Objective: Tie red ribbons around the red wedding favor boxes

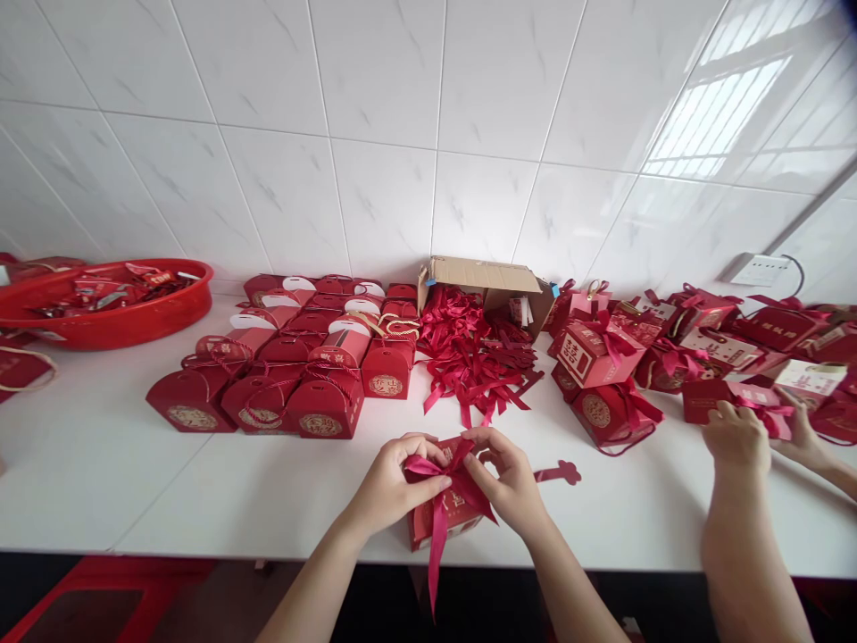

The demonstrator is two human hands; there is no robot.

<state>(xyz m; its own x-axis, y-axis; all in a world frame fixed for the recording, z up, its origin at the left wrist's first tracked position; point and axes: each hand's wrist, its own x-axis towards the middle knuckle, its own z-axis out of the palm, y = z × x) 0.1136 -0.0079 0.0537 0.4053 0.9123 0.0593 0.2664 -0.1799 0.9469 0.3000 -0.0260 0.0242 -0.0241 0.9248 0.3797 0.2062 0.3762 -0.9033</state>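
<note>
You've got your own two hands (388, 487), two co-worker hands (737, 439), one box (460, 513) and one bow (453, 472) in your grip, three boxes (262, 391) fronting the left batch, one red basin (127, 326), one carton (482, 271), one power strip (760, 268), one stool (151, 576), one flower-tipped strip (569, 472). Ribbons (455, 321)? Too heaped to count tbh.

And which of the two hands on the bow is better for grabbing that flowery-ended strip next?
Probably the right hand: the strip lies beside it, while the left hand is farther away, across the ribbon both hands touch.
</note>
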